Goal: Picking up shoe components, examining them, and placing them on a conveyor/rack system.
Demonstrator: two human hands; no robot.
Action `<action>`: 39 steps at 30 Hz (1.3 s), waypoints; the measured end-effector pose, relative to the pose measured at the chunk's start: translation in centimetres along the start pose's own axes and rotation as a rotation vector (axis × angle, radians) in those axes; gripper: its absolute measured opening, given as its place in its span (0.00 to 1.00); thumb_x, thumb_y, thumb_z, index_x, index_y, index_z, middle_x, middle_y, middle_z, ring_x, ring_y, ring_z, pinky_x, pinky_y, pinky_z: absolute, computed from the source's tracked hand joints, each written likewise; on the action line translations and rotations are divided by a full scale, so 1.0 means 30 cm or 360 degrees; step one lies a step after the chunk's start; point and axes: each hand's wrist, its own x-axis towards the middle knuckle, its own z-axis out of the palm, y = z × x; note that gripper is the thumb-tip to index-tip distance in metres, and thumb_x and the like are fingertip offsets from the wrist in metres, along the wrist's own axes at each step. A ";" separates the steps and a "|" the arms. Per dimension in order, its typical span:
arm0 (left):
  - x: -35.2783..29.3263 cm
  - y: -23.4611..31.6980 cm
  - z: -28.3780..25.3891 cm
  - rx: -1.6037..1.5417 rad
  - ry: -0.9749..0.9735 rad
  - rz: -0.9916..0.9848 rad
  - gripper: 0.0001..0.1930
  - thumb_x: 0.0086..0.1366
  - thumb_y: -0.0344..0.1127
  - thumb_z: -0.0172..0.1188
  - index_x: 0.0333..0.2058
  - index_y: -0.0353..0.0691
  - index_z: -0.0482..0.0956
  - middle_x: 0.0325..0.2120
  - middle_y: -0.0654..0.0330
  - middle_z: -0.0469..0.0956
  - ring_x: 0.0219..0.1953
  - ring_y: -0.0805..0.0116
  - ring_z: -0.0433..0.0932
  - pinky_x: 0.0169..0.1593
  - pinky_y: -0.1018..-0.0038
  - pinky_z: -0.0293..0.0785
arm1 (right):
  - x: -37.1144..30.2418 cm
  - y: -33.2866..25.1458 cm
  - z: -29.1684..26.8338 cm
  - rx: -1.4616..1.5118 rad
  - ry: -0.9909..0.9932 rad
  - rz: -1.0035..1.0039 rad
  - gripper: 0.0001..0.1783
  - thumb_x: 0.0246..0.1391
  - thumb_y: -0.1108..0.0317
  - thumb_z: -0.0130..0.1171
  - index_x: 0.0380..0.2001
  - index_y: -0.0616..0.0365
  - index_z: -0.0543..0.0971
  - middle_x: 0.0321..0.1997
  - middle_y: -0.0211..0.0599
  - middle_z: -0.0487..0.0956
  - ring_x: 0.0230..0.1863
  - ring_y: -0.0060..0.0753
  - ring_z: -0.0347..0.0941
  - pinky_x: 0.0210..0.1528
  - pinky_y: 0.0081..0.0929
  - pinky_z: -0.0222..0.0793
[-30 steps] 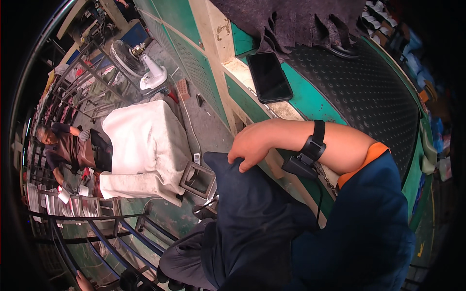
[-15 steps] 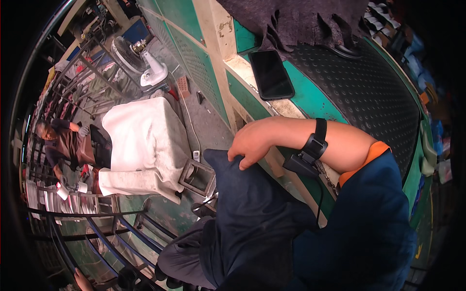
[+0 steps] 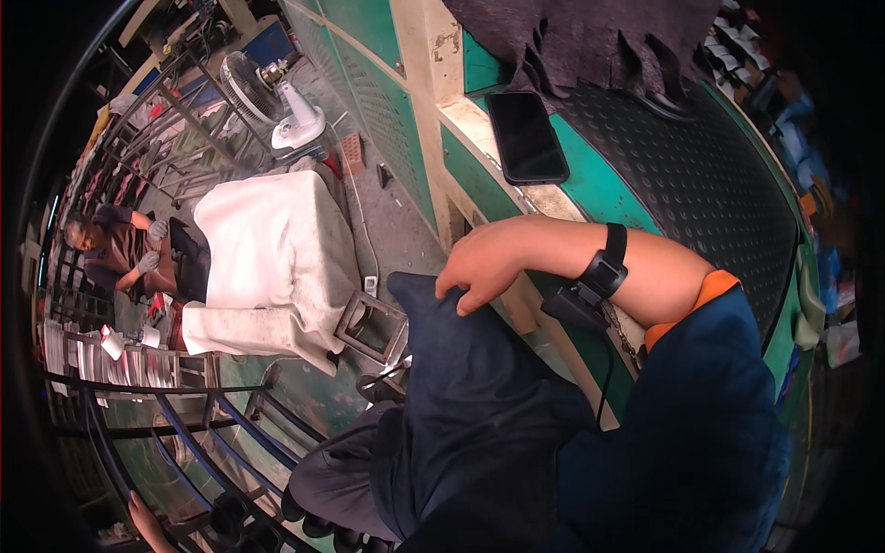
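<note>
My right hand point(image 3: 479, 265) rests at the upper edge of a dark blue apron point(image 3: 489, 359) over my lap. Its thumb stands a little apart from the loosely curved fingers, and nothing shows in its grasp. A black strap with a small device point(image 3: 599, 276) is around my right forearm, with a cable hanging from it. Beyond that arm, a black phone point(image 3: 528, 138) lies on the green and cream machine ledge. At the lower left edge, a sliver of my left hand point(image 3: 147, 521) shows beside the dark bar of a rack; its fingers cannot be made out.
A cloth-draped block point(image 3: 267, 240) stands ahead on the left, with a metal frame point(image 3: 371, 327) beside it. Farther off are a fan point(image 3: 267, 101) and a seated co-worker point(image 3: 134, 249) with gloved hands. Dark ragged leather point(image 3: 590, 41) hangs over a studded black mat point(image 3: 701, 166). A rack point(image 3: 203, 433) fills the lower left.
The view has shifted slightly. My right hand keeps its place on the apron. The co-worker's two gloved hands have come closer together.
</note>
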 end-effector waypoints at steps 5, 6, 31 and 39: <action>0.009 0.039 0.074 -0.0036 -0.0074 -0.0086 0.31 0.71 0.61 0.44 0.56 0.38 0.71 0.26 0.50 0.75 0.14 0.58 0.75 0.14 0.69 0.72 | -0.014 0.000 0.001 -0.0010 -0.0019 0.0049 0.29 0.58 0.49 0.57 0.59 0.51 0.74 0.47 0.44 0.82 0.52 0.50 0.76 0.54 0.42 0.70; 0.006 0.034 0.059 -0.0033 -0.0078 -0.0087 0.31 0.71 0.61 0.44 0.56 0.38 0.71 0.26 0.50 0.76 0.14 0.58 0.75 0.14 0.68 0.72 | -0.012 0.001 0.001 -0.0010 -0.0018 0.0043 0.29 0.58 0.49 0.57 0.59 0.51 0.74 0.47 0.44 0.82 0.53 0.50 0.76 0.54 0.42 0.70; 0.044 -0.011 0.059 -0.0051 -0.0075 -0.0071 0.34 0.70 0.64 0.43 0.57 0.37 0.69 0.27 0.48 0.76 0.13 0.54 0.75 0.12 0.66 0.70 | 0.003 0.021 0.004 0.0019 -0.0017 0.0045 0.30 0.58 0.49 0.57 0.59 0.51 0.74 0.46 0.45 0.82 0.51 0.50 0.77 0.53 0.42 0.70; 0.033 0.001 0.073 -0.0087 -0.0051 -0.0014 0.34 0.70 0.64 0.43 0.57 0.37 0.69 0.27 0.48 0.76 0.14 0.54 0.75 0.12 0.66 0.70 | 0.008 0.027 0.004 0.0011 -0.0024 0.0050 0.30 0.58 0.48 0.57 0.59 0.51 0.74 0.47 0.45 0.82 0.52 0.50 0.76 0.54 0.42 0.70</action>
